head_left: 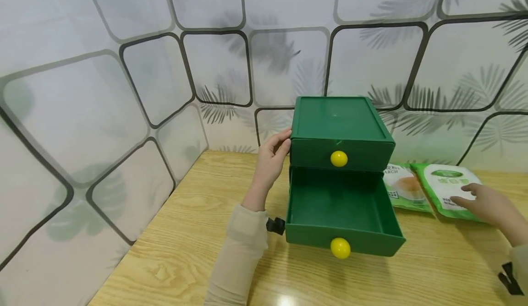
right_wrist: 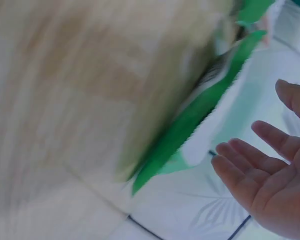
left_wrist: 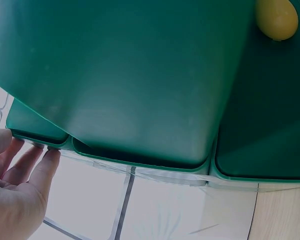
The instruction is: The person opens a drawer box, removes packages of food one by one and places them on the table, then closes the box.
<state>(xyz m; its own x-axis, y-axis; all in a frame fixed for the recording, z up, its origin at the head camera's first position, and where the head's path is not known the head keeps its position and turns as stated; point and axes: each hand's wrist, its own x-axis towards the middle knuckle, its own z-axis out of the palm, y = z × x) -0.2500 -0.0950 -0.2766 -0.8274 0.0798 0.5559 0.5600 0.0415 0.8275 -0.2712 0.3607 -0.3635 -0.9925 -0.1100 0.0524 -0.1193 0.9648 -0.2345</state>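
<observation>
A green two-drawer cabinet (head_left: 336, 118) with yellow round knobs stands on the table. Its lower drawer (head_left: 336, 200) is pulled out, showing a bare green floor. My left hand (head_left: 270, 159) rests against the cabinet's upper left side; in the left wrist view the fingertips of that hand (left_wrist: 22, 187) touch the cabinet's edge. To the right, my right hand (head_left: 491, 205) hovers by a green-and-white bag (head_left: 447, 184) with its fingers extended. In the right wrist view that hand (right_wrist: 275, 185) has spread fingers holding nothing, apart from the bag's green edge (right_wrist: 190, 130).
A second green-and-white bag (head_left: 406, 189), printed with "ARCH", lies between the cabinet and the first bag. Patterned cloth (head_left: 288, 68) hangs behind and to the left of the wooden table (head_left: 185, 232).
</observation>
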